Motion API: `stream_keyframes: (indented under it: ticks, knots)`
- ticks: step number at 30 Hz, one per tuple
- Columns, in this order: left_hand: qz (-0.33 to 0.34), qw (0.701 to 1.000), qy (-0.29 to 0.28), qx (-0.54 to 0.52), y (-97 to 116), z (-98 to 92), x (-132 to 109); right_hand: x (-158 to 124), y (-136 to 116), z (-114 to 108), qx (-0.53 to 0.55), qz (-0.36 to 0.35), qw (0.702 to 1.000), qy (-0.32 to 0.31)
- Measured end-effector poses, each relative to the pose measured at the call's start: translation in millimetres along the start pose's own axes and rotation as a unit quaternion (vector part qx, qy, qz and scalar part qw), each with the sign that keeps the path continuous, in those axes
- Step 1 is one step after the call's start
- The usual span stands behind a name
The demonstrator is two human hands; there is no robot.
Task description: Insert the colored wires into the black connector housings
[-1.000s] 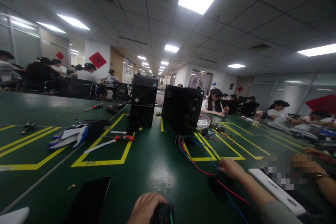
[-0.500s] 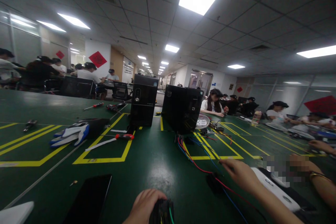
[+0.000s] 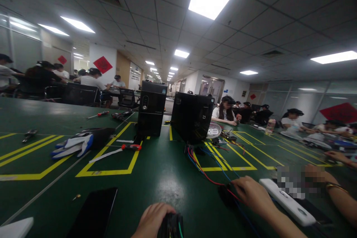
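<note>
My left hand (image 3: 156, 219) is closed around a black part (image 3: 173, 225) at the bottom centre, with green and yellow wires showing at its near side. Its lower portion is cut off by the frame edge. To the right, my right hand (image 3: 249, 191) has its fingers bent and pressed together on a bundle of red and blue wires (image 3: 232, 192). Just left of those fingertips lies a small dark object (image 3: 225, 195), too dim to name. The wires run back toward the right black computer tower (image 3: 192, 117).
Another computer tower (image 3: 152, 109) stands left of it. Nearby are a red-handled screwdriver (image 3: 131, 147), gloves (image 3: 74, 145), a black phone (image 3: 93, 212) and a white basket (image 3: 214, 130). A white power strip (image 3: 288, 202) lies beside my right arm; a co-worker's hand (image 3: 315, 176) is beyond it.
My right hand has come down and nearer onto the wires, its fingers more bent. The white power strip has shifted slightly left. My left hand keeps its hold on the black part.
</note>
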State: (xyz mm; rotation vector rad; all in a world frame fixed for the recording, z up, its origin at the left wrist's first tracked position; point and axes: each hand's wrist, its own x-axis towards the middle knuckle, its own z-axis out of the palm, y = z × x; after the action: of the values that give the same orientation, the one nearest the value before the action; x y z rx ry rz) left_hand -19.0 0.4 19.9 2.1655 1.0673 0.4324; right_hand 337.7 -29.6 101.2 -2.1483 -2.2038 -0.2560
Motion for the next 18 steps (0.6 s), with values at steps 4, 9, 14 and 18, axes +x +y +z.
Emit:
stream_keyframes:
  ticks: [4, 9, 14, 18]
  knots:
    - [-0.003, 1.0, -0.006, -0.005, 2.9, -2.6, -1.4, 1.0, -3.0, 1.5, -0.008, -0.006, 1.0, -0.005]
    - [-0.009, 1.0, -0.01, -0.011, 5.5, -4.4, -3.5, 1.4, -4.2, 0.2, -0.019, -0.019, 1.0, -0.015]
    - [-0.007, 1.0, -0.002, -0.012, 6.2, -3.9, -4.9, 2.1, -5.9, -2.5, -0.028, -0.029, 0.999, -0.013]
    - [-0.004, 1.0, 0.004, -0.013, 6.5, -3.4, -5.0, 2.5, -8.1, -1.5, -0.025, -0.038, 0.999, -0.012]
